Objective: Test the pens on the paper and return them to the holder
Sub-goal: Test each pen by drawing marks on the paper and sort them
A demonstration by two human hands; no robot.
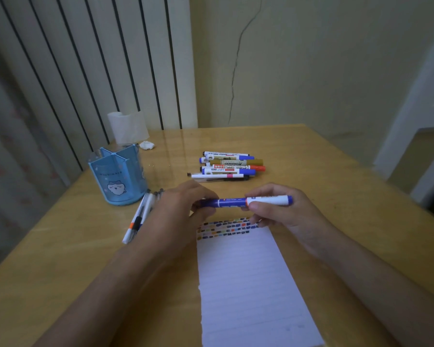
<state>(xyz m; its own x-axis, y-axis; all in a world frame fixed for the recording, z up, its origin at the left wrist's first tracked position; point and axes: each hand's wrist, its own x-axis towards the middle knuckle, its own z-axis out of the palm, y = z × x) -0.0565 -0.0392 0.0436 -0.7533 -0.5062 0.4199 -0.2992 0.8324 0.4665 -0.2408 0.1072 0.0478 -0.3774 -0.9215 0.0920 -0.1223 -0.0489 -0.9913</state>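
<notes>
At far left the blue holder [118,175] stands with no pens visible in it, thin pens [140,216] lying beside it; left hand [183,206] pinches the cap end and right hand [278,211] the barrel of a blue marker [246,201] above the paper [248,284]; a sharp tug could streak ink on fingers.

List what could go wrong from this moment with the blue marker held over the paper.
1. Both hands, left and right, hold the blue marker above the paper; if the cap comes off abruptly, the tip might streak skin or table.
2. The left forearm lies close to the loose pens beside the holder; a sweep could roll them away.
3. The paper lies unpinned and might shift while marking.
</notes>
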